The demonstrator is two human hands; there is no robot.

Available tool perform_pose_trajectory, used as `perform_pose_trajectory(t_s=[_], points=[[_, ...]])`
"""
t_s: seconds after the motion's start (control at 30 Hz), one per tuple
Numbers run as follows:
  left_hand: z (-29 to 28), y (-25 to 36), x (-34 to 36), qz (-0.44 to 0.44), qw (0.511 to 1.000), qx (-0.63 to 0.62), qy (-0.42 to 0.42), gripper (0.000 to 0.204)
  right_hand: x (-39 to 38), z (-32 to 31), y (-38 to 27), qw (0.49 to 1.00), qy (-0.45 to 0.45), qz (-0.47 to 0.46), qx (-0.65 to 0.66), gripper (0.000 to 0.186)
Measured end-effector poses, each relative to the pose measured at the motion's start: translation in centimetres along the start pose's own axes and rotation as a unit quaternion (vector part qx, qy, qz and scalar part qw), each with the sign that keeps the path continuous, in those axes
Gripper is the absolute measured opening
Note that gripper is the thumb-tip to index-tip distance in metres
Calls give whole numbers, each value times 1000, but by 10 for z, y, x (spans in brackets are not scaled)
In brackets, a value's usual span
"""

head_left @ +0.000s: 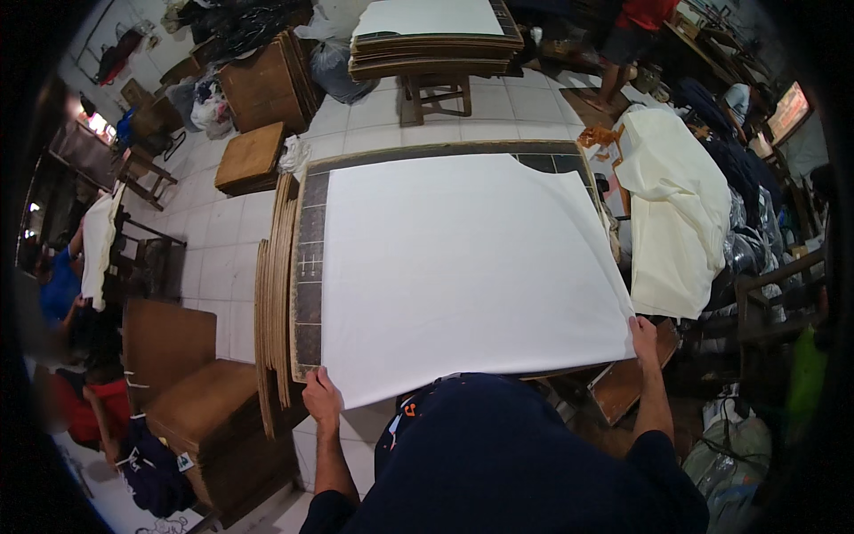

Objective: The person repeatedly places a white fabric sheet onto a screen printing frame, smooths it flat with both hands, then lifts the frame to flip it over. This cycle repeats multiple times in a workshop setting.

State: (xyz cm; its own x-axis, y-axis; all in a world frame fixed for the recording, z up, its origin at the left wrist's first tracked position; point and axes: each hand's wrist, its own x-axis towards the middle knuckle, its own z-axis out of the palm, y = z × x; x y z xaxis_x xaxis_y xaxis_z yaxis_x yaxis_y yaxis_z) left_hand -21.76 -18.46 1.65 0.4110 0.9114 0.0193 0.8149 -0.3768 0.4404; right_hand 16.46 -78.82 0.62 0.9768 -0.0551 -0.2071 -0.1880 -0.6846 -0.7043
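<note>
A large white fabric piece (471, 276) lies spread over a dark board (310, 258) marked with pale lines. The fabric has a curved cut-out at its far right and a slanting right side. My left hand (321, 396) is closed on its near left corner, by the board's lower left edge. At the near right corner, my right hand (643, 338) grips the cloth with thumb and fingers. Between my hands the near edge hangs past the board, close to my dark shirt. The board's left strip and far strip show uncovered.
Several thin boards (276, 294) stand on edge at the left. Brown board stacks (200, 400) sit lower left. Cream cloth (672, 214) is heaped at the right. A stool (436, 98) holds stacked boards at the back. Other people are at the left and upper right.
</note>
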Motion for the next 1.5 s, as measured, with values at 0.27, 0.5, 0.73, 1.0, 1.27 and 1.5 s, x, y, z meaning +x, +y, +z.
perform_pose_trajectory(t_s=[0.27, 0.5, 0.73, 1.0, 1.27, 1.5], points=[[6, -6, -1, 30, 996, 80, 27, 28, -3, 6, 1, 1000, 1, 5, 8, 29], [13, -4, -9, -13, 996, -39, 75, 30, 4, 20, 15, 999, -1, 42, 20, 38], [20, 11, -35, -92, 975, -162, 122, 36, -21, 9, 17, 995, -70, 2, 70, 37], [23, -18, -29, -19, 972, -189, 140, 34, -30, -5, 5, 984, -118, 122, 44, 37], [44, -29, -37, -71, 949, -262, 160, 32, -24, 1, 19, 985, -109, 123, 55, 38], [90, -47, -43, -385, 628, -674, 57, 46, -57, 13, 12, 925, -51, 199, 320, 43]])
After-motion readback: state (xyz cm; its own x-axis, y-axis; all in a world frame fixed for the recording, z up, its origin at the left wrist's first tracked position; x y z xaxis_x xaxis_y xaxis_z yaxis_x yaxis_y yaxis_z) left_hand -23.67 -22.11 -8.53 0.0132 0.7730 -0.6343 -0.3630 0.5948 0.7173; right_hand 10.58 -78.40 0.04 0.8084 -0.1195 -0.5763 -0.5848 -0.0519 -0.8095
